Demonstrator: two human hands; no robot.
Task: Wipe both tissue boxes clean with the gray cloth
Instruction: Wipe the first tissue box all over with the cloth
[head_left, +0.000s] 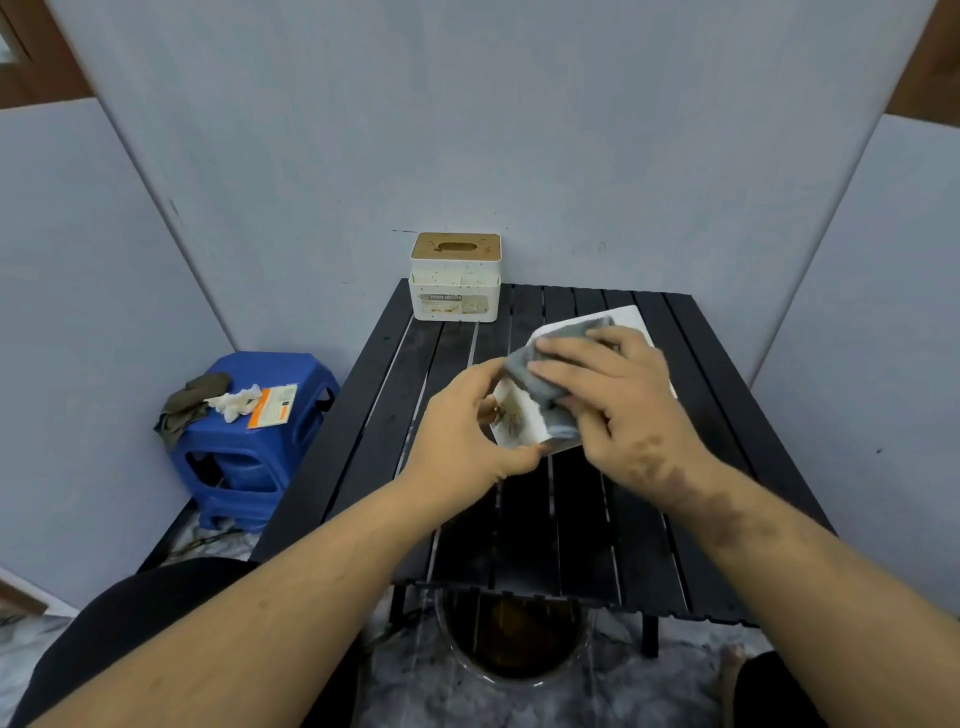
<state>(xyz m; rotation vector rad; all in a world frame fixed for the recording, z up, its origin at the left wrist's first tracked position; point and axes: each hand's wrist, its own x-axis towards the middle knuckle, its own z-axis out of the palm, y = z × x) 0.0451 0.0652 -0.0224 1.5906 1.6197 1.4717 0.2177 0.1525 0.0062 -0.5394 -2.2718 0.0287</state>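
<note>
A white tissue box (519, 422) lies tilted over the middle of the black slatted table (545, 514), with brown stains on its near end. My left hand (467, 421) grips that end from the left. My right hand (613, 389) presses the gray cloth (540, 364) onto the box's top, fingers spread over it. The second tissue box (456, 291), white with a wooden slotted lid and speckled with stains, stands upright at the table's far left edge, apart from both hands.
A blue plastic stool (244, 447) stands left of the table with a dark rag, crumpled white tissue and an orange packet on it. A round basin (514, 644) of brown liquid sits on the floor under the table's near edge. Gray walls enclose the back and sides.
</note>
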